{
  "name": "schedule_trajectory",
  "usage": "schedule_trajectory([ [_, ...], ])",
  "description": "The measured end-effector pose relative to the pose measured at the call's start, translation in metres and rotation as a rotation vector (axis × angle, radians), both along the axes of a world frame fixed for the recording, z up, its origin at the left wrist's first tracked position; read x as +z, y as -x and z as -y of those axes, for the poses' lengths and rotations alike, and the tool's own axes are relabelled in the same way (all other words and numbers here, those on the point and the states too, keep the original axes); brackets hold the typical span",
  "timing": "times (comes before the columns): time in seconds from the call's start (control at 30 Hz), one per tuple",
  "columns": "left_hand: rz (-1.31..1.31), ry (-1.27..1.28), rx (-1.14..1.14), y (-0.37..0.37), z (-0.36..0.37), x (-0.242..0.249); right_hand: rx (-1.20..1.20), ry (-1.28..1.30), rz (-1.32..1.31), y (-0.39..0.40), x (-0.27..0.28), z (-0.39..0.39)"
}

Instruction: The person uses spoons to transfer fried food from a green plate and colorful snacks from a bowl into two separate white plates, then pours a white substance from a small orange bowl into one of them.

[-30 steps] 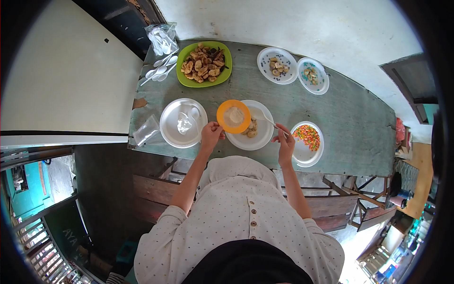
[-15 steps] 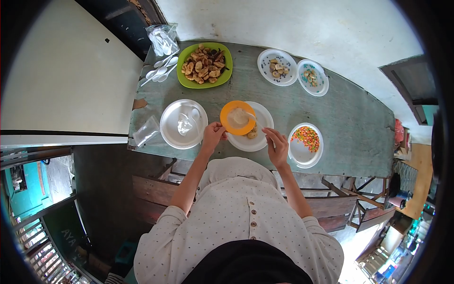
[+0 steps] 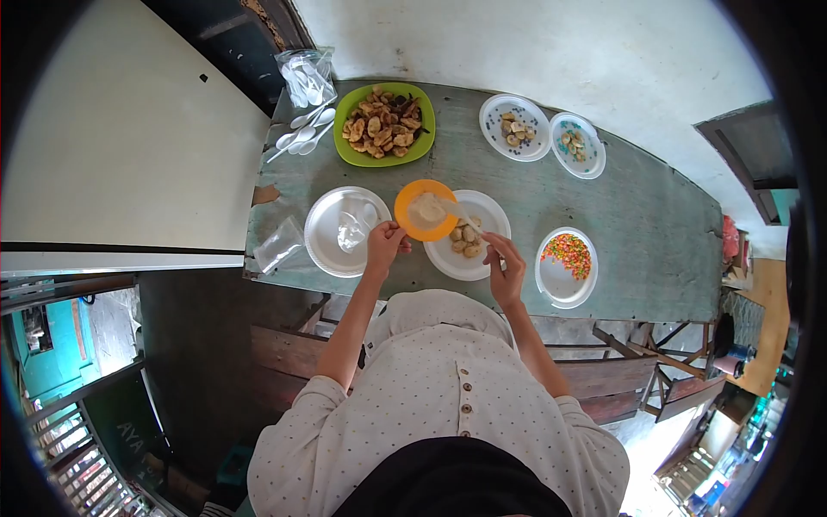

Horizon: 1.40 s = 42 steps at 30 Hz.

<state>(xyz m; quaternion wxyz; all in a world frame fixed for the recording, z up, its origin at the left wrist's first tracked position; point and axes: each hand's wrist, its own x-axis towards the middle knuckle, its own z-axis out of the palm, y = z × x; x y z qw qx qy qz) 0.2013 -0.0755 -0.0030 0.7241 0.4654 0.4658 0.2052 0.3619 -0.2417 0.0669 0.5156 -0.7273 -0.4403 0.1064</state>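
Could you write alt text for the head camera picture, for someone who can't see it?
Seen from above, a person's left hand holds an orange bowl of pale powder while the right hand dips a white spoon into it, over a white plate of fried pieces on a worn green table.

The plate of fried pieces (image 3: 468, 235) lies at the near edge of the tabletop (image 3: 637, 215). Left of this plate, overlapping its rim, is the small bowl (image 3: 425, 209); further left sits a plate with a wrapper (image 3: 346, 231). Right of it lies the plate of sweets (image 3: 566, 266). Behind it stand the big dish (image 3: 384, 124), loose spoons (image 3: 301, 137) and two small plates (image 3: 515, 115).
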Motion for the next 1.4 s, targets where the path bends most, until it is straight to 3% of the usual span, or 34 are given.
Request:
schedule_trajectory([
  [0.03, 0.012, 0.013, 0.045, 0.002, -0.006, -0.001, -0.041, -0.039, -0.276, 0.002, 0.0, -0.003],
  [0.07, 0.016, 0.011, 0.043, 0.007, -0.014, -0.002, -0.043, -0.042, -0.272, 0.001, -0.003, -0.005],
  [0.13, -0.012, -0.043, 0.119, 0.025, -0.035, -0.007, -0.168, -0.118, -0.75, -0.001, -0.016, -0.006],
  [0.23, -0.001, -0.089, 0.227, 0.062, -0.08, -0.032, -0.234, -0.135, -0.924, -0.009, -0.026, -0.001],
  [0.37, -0.049, -0.125, 0.396, 0.112, -0.138, -0.07, -0.313, -0.048, -0.791, -0.013, -0.025, 0.01],
  [0.43, -0.162, -0.136, 0.458, 0.128, -0.154, -0.079, -0.215, 0.013, -0.384, -0.012, -0.025, 0.015],
  [0.47, -0.162, -0.135, 0.454, 0.132, -0.158, -0.082, -0.22, 0.014, -0.384, -0.011, -0.023, 0.015],
  [0.53, -0.221, -0.09, 0.529, 0.137, -0.163, -0.079, -0.173, 0.105, -0.05, -0.008, -0.018, 0.016],
  [1.07, -0.167, -0.03, 0.614, 0.154, -0.174, -0.095, -0.302, 0.072, -0.192, 0.021, -0.026, 0.018],
  [1.17, -0.386, -0.126, 0.493, 0.153, -0.163, -0.073, -0.307, 0.102, -0.192, 0.024, -0.027, 0.02],
  [1.23, -1.011, -0.752, 0.213, 0.155, -0.154, -0.064, -0.325, 0.07, -0.17, 0.025, -0.03, 0.022],
  [1.27, -1.009, -0.755, 0.208, 0.152, -0.145, -0.063, -0.33, 0.069, -0.171, 0.025, -0.03, 0.024],
  [1.33, -0.662, -1.124, 0.185, 0.129, -0.108, -0.036, -0.359, 0.107, -0.183, 0.028, -0.029, 0.027],
  [1.37, -0.62, -0.943, 0.149, 0.109, -0.086, -0.011, -0.36, 0.108, -0.187, 0.03, -0.031, 0.028],
  [1.4, -0.602, -0.968, 0.001, 0.101, -0.067, -0.005, -0.368, 0.11, -0.196, 0.031, -0.033, 0.03],
])
